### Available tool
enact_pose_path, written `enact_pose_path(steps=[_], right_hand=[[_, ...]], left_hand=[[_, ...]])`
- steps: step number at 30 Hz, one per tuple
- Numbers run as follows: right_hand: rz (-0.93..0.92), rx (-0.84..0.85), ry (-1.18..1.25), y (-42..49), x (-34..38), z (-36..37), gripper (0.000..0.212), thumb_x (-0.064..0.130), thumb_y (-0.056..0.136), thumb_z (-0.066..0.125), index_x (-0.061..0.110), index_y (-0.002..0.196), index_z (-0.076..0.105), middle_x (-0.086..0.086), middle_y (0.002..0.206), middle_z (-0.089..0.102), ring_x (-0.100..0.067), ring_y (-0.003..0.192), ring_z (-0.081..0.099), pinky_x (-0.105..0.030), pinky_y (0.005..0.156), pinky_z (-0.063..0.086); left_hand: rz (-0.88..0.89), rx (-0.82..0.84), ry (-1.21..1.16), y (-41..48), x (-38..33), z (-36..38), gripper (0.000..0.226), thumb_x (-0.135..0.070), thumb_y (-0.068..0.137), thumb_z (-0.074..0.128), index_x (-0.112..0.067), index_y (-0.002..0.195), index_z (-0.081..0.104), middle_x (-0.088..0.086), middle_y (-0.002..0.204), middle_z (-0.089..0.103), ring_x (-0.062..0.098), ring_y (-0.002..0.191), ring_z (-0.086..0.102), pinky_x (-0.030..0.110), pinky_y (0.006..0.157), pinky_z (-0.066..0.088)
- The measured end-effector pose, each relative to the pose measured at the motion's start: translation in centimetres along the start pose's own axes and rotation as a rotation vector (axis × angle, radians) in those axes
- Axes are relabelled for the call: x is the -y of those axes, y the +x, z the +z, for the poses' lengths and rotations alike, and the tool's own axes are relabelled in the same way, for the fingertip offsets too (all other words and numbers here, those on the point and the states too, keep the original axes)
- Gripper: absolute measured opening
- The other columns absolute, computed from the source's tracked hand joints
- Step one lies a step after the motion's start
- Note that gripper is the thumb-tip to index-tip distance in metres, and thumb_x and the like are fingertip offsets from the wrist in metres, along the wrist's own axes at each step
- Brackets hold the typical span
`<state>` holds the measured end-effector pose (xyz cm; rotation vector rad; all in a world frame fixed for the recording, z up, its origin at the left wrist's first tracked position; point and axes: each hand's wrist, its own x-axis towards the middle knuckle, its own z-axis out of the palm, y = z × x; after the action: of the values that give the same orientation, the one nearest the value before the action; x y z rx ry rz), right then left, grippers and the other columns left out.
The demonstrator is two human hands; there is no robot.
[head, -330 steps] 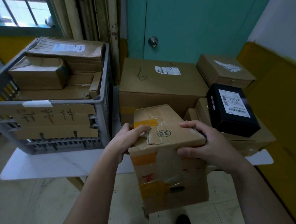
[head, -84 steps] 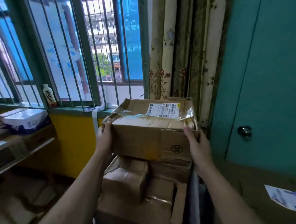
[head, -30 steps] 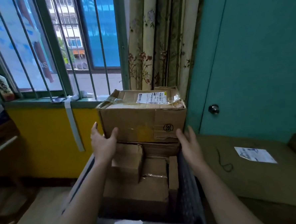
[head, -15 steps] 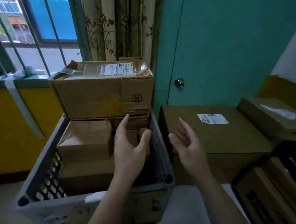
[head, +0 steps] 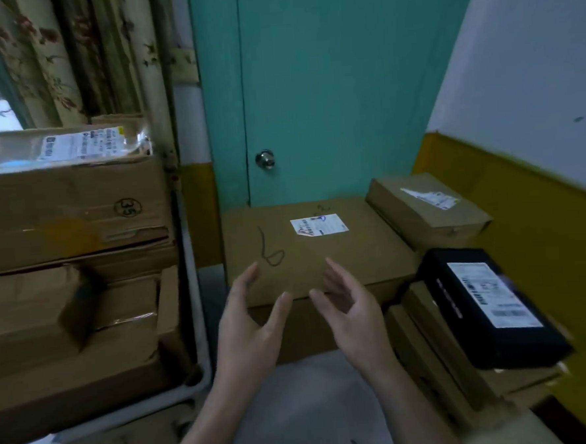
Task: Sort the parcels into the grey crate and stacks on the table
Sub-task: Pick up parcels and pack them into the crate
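Left hand [head: 246, 327], right hand [head: 350, 317] empty, fingers loosely spread, palms facing, hovering before big box [head: 321, 251] on table [head: 313, 409], likely framing next grab. Crate [head: 200, 347] left, heaped; box 35 [head: 71, 208] topmost. Black box [head: 489, 306] tops right stack.

Parcels [head: 314, 251]: matt brown cardboard, paper labels. Top crate box [head: 67, 208]: glossy clear tape. Black box [head: 489, 309]: smooth. Crate [head: 197, 330]: grey plastic. Doorknob [head: 264, 159]: shiny metal.

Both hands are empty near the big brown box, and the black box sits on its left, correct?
Not the side: the head view shows the black box on the right of the big brown box, not its left. The left hand and right hand are indeed empty near it.
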<state>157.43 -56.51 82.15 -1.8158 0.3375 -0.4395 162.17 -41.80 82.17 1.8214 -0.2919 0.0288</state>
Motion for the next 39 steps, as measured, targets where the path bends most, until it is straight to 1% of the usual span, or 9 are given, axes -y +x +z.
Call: enact_pose_path(steps=[5,13,20,23,27,30,32,35,39], right_hand=[[0.025,-0.012,0.005,0.7,-2.7,-4.2,0.05,0.029,0.088,0.073,0.052,0.124,0.047,0.026,0.126,0.056,0.01,0.119,0.054,-0.018,0.1,0.047],[0.098,0.04,-0.074,1.7,-6.1,-8.9,0.052,0.039,0.092,0.066,0.039,0.14,0.046,0.012,0.14,0.052,-0.003,0.129,0.047,-0.032,0.108,0.044],[0.085,0.149,-0.225,2.9,-9.3,-10.2,0.053,0.03,0.095,0.065,0.03,0.145,0.045,0.009,0.149,0.044,-0.006,0.137,0.04,-0.028,0.113,0.036],[0.18,0.286,-0.393,2.2,-11.8,-9.6,0.055,0.035,0.098,0.058,0.031,0.149,0.038,0.01,0.154,0.034,-0.012,0.142,0.033,-0.038,0.117,0.034],[0.26,0.562,-0.726,-0.5,-15.5,-8.2,0.057,0.039,0.102,0.044,0.022,0.153,0.027,-0.003,0.158,0.029,-0.021,0.145,0.028,-0.026,0.117,0.018],[0.332,0.686,-0.805,-3.2,-17.0,-9.0,0.071,0.043,0.101,0.042,0.019,0.159,0.007,-0.003,0.166,0.007,-0.021,0.152,0.007,-0.03,0.12,0.006],[0.284,0.699,-0.772,-4.4,-16.6,-10.4,0.072,0.045,0.098,0.046,0.025,0.158,0.013,0.0,0.166,0.008,-0.018,0.152,0.008,-0.034,0.122,0.008],[0.202,0.752,-0.539,-4.8,-13.5,-14.5,0.055,0.038,0.098,0.051,0.031,0.15,0.036,0.002,0.162,0.024,-0.016,0.148,0.023,-0.028,0.117,0.019],[0.081,0.786,-0.352,-4.8,-6.5,-20.4,0.04,0.039,0.098,0.057,0.032,0.137,0.054,0.006,0.133,0.057,-0.004,0.124,0.051,-0.012,0.098,0.034]], left_hand=[[-0.055,0.056,0.02,-0.4,-0.1,5.5,0.054,-0.026,0.088,0.073,-0.029,0.136,0.048,-0.017,0.127,0.054,-0.017,0.108,0.049,-0.005,0.084,0.034],[-0.227,0.078,0.031,-0.3,0.5,11.2,0.052,-0.035,0.091,0.069,-0.034,0.138,0.048,-0.018,0.13,0.054,0.006,0.126,0.051,0.034,0.109,0.042],[-0.26,0.043,0.038,-0.2,1.1,14.3,0.04,-0.027,0.095,0.066,-0.03,0.133,0.053,-0.016,0.127,0.057,0.005,0.12,0.054,0.026,0.101,0.044],[-0.325,0.17,0.082,-1.0,1.7,16.5,0.03,-0.031,0.099,0.059,-0.032,0.129,0.053,-0.014,0.125,0.058,0.005,0.115,0.055,0.016,0.089,0.045],[-0.592,0.344,0.045,-2.4,2.1,19.3,0.05,-0.055,0.096,0.052,-0.03,0.139,0.048,-0.013,0.119,0.058,0.01,0.112,0.057,0.034,0.099,0.05],[-0.669,0.401,0.003,-3.7,2.2,21.2,0.062,-0.058,0.095,0.049,-0.026,0.148,0.042,-0.019,0.094,0.058,-0.001,0.084,0.059,0.017,0.071,0.051],[-0.734,0.441,-0.036,-4.3,1.9,22.1,0.072,-0.061,0.094,0.049,-0.025,0.154,0.032,-0.012,0.105,0.062,0.001,0.084,0.058,0.018,0.073,0.05],[-0.771,0.462,-0.061,-4.9,1.7,22.7,0.088,-0.07,0.083,0.049,-0.027,0.156,0.029,0.0,0.149,0.048,0.018,0.123,0.054,0.034,0.104,0.046],[-0.643,0.365,-0.034,-5.3,0.6,23.2,0.08,-0.067,0.086,0.044,-0.024,0.153,0.036,0.001,0.152,0.045,0.016,0.129,0.047,0.038,0.11,0.04]])
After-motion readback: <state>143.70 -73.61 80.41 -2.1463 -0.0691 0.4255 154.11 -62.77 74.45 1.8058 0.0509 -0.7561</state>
